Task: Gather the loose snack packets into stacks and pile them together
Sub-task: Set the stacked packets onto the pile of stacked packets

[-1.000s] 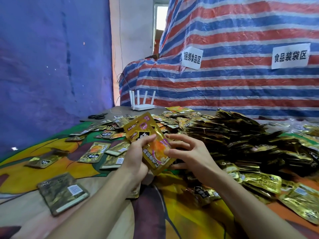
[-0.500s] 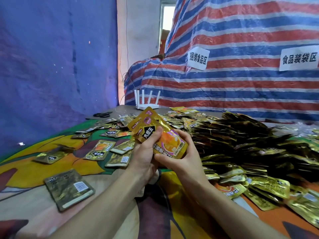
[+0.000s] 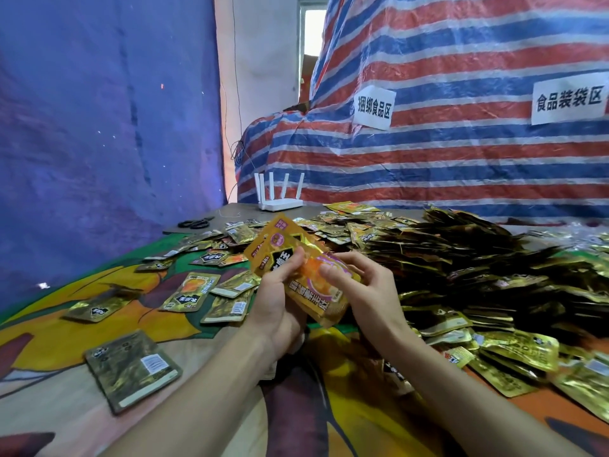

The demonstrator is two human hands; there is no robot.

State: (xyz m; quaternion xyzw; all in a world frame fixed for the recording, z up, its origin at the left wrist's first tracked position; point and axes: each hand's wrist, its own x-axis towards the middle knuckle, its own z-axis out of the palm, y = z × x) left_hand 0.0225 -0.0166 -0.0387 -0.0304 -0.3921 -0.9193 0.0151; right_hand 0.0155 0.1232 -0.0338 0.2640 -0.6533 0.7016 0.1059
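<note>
Nearest, at 7 o'clock, a single dull-gold foil packet with a white barcode label (image 3: 131, 371) lies flat on the bright printed cloth (image 3: 66, 334), well apart from the rest.

At the centre, both hands hold a small stack of gold-and-orange foil snack packets (image 3: 313, 293), lifted clear of the cloth and tilted with the far end up. The left hand (image 3: 280, 301) grips its left edge, thumb across the printed face. The right hand (image 3: 369, 291) pinches the right side, thumb on the face and fingers curled at the edge.

These packets look light, thin and glossy, so they probably slide over one another easily. The top one already sits slightly askew. A stack likely holds best squeezed across its faces near the middle, with the long edges squared between both palms; a hold on one corner would probably let it fan out.

From 9 to 11 o'clock, loose gold packets (image 3: 189, 291) lie scattered singly. From 1 to 3 o'clock sits a large heap of dark-gold packets (image 3: 478, 258), the likely place to set the stack.

Beyond, at 11 o'clock, are black scissors (image 3: 194, 223), and at 12 a white four-antenna router (image 3: 280, 202) before a red, white and blue striped tarpaulin (image 3: 461, 143).
</note>
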